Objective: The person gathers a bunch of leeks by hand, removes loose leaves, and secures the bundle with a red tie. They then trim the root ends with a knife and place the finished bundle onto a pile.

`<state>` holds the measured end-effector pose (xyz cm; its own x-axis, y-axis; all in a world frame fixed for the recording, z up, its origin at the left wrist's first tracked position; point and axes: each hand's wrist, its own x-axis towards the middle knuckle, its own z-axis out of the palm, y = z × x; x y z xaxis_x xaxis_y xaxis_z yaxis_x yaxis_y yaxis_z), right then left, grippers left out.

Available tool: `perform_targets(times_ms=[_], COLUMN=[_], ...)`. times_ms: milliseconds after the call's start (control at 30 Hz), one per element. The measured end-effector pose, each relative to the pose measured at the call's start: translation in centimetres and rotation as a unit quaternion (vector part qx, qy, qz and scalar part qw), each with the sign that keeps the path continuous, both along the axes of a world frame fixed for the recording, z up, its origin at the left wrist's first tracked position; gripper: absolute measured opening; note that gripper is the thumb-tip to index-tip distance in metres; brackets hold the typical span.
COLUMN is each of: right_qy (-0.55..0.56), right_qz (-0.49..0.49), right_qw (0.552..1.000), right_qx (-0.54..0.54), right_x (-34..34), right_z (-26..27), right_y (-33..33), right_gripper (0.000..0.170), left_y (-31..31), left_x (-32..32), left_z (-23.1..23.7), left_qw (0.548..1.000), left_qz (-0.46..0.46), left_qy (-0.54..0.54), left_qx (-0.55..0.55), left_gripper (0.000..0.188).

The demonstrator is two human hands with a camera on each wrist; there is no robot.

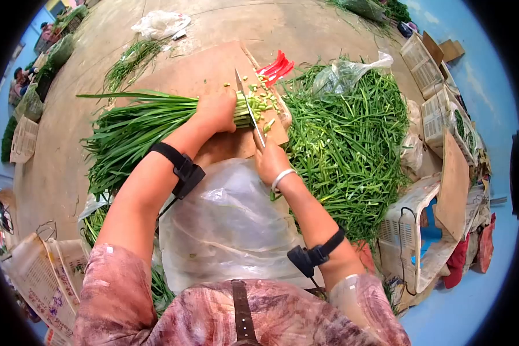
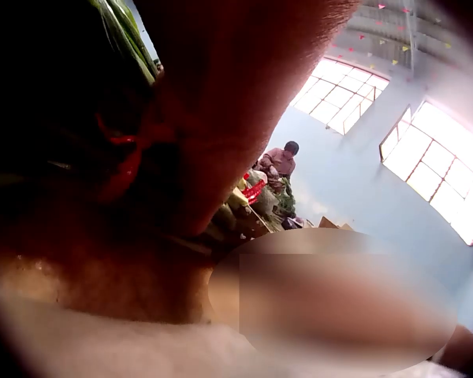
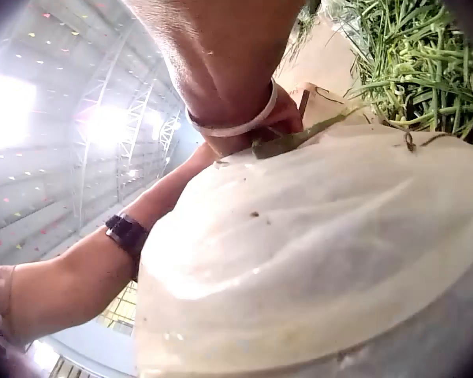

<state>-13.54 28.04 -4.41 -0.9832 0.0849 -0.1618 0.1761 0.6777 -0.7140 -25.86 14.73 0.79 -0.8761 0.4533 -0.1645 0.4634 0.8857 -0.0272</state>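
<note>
A clear plastic sheet point(image 1: 225, 222) covers the worker's lap before a low board point(image 1: 213, 63). The right hand point(image 1: 272, 162) grasps a knife point(image 1: 249, 108), its blade pointing away from the body, just beside the left hand point(image 1: 218, 111), which is clenched around a bunch of long greens point(image 1: 147, 115) lying across the board, leaves to the left. Clean trimming here likely calls for a firm grip, level stalk ends, fingers tucked clear of the edge and one straight stroke. Cut ends point(image 1: 260, 104) litter the board's right side; sweeping them off should keep the bunch lying flat. Beyond are red strips point(image 1: 277, 69) and, farther off, a white bag point(image 1: 161, 25) on the floor.
</note>
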Motion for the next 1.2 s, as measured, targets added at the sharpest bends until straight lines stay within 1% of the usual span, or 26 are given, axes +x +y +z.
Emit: perform_targets(times_ms=[67, 133, 167, 267, 333, 400, 467, 500, 533, 567, 600, 633, 667, 700, 733, 767, 800, 833, 867, 900, 933, 1000, 1033, 1100, 1133, 1200], right_qy=[0.015, 0.028, 0.017, -0.006, -0.028, 0.012, 0.036, 0.039, 0.041, 0.050, 0.058, 0.043, 0.042, 0.041, 0.037, -0.037, -0.033, -0.093, -0.074, -0.108, -0.154, -0.113, -0.119, -0.200, -0.205, -0.103], right_qz=[-0.022, 0.002, -0.012, -0.026, -0.035, -0.163, -0.275, -0.297, -0.319, -0.318, -0.317, -0.331, -0.334, -0.344, -0.357, -0.354, -0.348, -0.358, -0.283, -0.259, -0.230, -0.253, -0.265, -0.274, -0.291, -0.317], right_qw=[1.000, 1.000, 1.000, 1.000, 0.999, 0.986, 0.951, 0.944, 0.937, 0.938, 0.938, 0.940, 0.939, 0.938, 0.933, 0.934, 0.937, 0.929, 0.950, 0.955, 0.955, 0.950, 0.944, 0.937, 0.931, 0.940], right_qx=[-0.011, -0.013, -0.011, 0.014, 0.024, -0.034, -0.136, -0.139, -0.140, -0.133, -0.126, -0.074, -0.075, -0.028, 0.021, 0.004, 0.023, -0.005, 0.110, 0.093, 0.104, 0.147, 0.156, 0.085, 0.084, 0.071], right_x=[-0.6, -1.6, -1.6, 1.2, 2.7, 3.8, 4.8, 5.5, 6.2, 6.9, 7.4, 7.7, 7.9, 8.4, 9.2, 9.0, 9.2, 9.7, 10.2, 11.0, 11.8, 14.6, 15.9, 18.2, 19.3, 20.9], right_z=[-0.4, -1.1, -1.4, 0.1, 0.0, -0.8, -2.0, -1.9, -1.8, -2.7, -4.7, -7.8, -8.8, -9.5, -9.9, -8.5, -8.5, -7.3, -8.0, -7.3, -5.6, -9.4, -8.6, -6.9, -7.1, -8.3], right_y=[-0.1, 0.0, 0.2, 1.7, 3.5, 5.3, 8.2, 9.5, 10.8, 12.3, 14.0, 15.8, 16.1, 16.3, 16.5, 15.9, 15.3, 14.7, 14.9, 14.7, 14.3, 14.5, 14.9, 14.4, 14.4, 14.7], right_gripper=[0.027, 0.027, 0.027, 0.026, 0.028, 0.027, 0.027, 0.028, 0.028, 0.028, 0.028, 0.028, 0.028, 0.028, 0.028, 0.027, 0.025, 0.026, 0.034, 0.043, 0.041, 0.037, 0.037, 0.034, 0.034, 0.034], left_y=[0.0, 0.0, 0.0, -0.1, 0.2, -0.1, -0.6, -0.6, -0.6, -0.6, -0.7, -0.8, -1.0, -1.8, -3.2, -4.4, -5.5, -4.9, -6.7, -8.6, -9.0, -9.0, -8.7, -8.4, -9.0, -11.1], left_x=[-0.3, 0.0, 0.1, 0.4, 0.5, 0.4, -0.2, -0.2, -0.2, -0.3, -0.3, -0.3, -0.4, -0.7, -1.4, -2.4, -2.1, -0.1, -1.4, -2.4, -1.1, -0.3, -0.1, 0.0, -0.7, -3.3], left_z=[0.0, 0.3, 0.5, 0.3, 0.8, 0.6, -0.3, -0.1, 0.2, 0.6, 1.0, 1.5, 1.6, 1.0, -0.3, -1.6, -0.8, 2.4, 0.4, -1.5, -0.2, -0.6, -0.8, -0.8, -1.7, -4.7], left_qw=[1.000, 1.000, 1.000, 1.000, 1.000, 1.000, 0.999, 0.999, 0.999, 0.999, 0.999, 0.996, 0.992, 0.988, 0.965, 0.927, 0.934, 0.886, 0.950, 0.930, 0.962, 0.988, 0.986, 0.992, 0.990, 0.959], left_qz=[-0.008, -0.010, -0.007, 0.000, 0.000, -0.001, -0.022, -0.026, -0.019, -0.013, -0.016, -0.020, -0.024, -0.067, -0.111, -0.161, -0.154, 0.007, -0.075, -0.132, -0.204, -0.124, -0.136, -0.079, -0.097, -0.109], left_qy=[-0.020, -0.014, -0.010, 0.019, 0.008, -0.001, 0.004, 0.004, -0.017, -0.037, -0.036, -0.063, -0.091, -0.073, -0.064, -0.060, -0.055, -0.280, -0.135, -0.150, 0.073, 0.029, 0.023, -0.006, -0.012, -0.112], left_qx=[0.015, 0.003, -0.003, 0.004, 0.007, 0.005, 0.028, 0.028, 0.028, 0.028, 0.028, 0.054, 0.080, 0.121, 0.227, 0.334, 0.318, 0.370, 0.271, 0.309, 0.169, 0.086, 0.096, 0.097, 0.098, 0.237], left_gripper=[0.069, 0.069, 0.069, 0.069, 0.070, 0.070, 0.080, 0.080, 0.088, 0.096, 0.096, 0.105, 0.114, 0.119, 0.119, 0.120, 0.118, 0.118, 0.118, 0.120, 0.121, 0.122, 0.122, 0.114, 0.114, 0.104])
